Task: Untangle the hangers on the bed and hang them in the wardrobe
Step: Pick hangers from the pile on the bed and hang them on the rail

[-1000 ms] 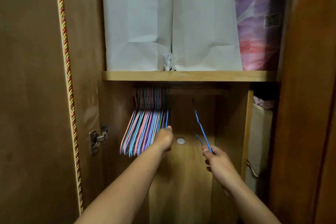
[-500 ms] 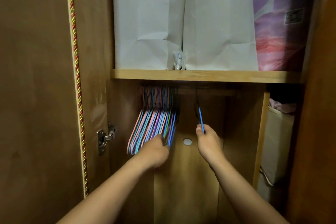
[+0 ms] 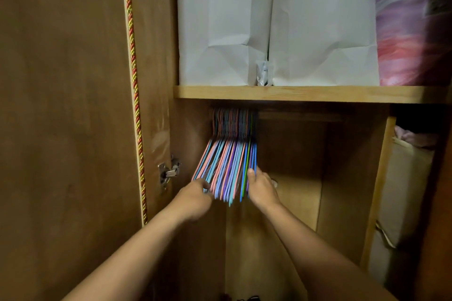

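A tight bundle of thin coloured hangers (image 3: 228,164), pink, blue, purple and one green, hangs from the rail under the wooden shelf (image 3: 305,94) inside the wardrobe. My left hand (image 3: 195,197) touches the bundle's lower left side, fingers reaching among the hanger ends. On the bundle's right side my right hand (image 3: 261,187) presses, thumb up against the rightmost blue hanger. The rail itself is hidden in shadow.
Two white paper bags (image 3: 274,24) and a purple-pink package (image 3: 413,22) stand on the shelf. The open wardrobe door (image 3: 66,105) with a metal hinge (image 3: 168,173) is at left. A wooden divider (image 3: 376,188) and a beige box (image 3: 403,193) are at right.
My right hand brought the blue hanger leftward from the open space to the bundle and now presses it against the others. My left hand slid down to the bundle's lower left.
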`<control>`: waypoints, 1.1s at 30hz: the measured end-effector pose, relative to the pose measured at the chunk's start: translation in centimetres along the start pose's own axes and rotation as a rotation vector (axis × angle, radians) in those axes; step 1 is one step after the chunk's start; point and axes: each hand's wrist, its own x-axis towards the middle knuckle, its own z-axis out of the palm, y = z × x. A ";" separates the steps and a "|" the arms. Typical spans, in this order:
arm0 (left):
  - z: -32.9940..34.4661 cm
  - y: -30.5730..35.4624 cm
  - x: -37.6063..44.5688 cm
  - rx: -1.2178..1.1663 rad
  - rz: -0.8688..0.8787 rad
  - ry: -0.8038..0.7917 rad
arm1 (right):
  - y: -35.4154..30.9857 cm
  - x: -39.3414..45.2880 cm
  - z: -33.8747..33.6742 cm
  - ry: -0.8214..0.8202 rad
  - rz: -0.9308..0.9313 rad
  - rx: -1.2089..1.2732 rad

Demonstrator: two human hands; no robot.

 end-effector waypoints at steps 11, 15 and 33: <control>-0.8 -1.2 -6.5 -0.091 -0.121 0.119 | -4.9 -5.8 -2.2 0.403 -0.266 0.057; 0.1 -3.5 -13.7 -0.192 -0.218 0.261 | -8.2 -12.1 -0.3 0.058 -0.383 0.349; 16.7 -4.7 -86.0 -0.624 -1.435 1.378 | -16.1 -72.1 0.5 -1.627 -1.250 0.114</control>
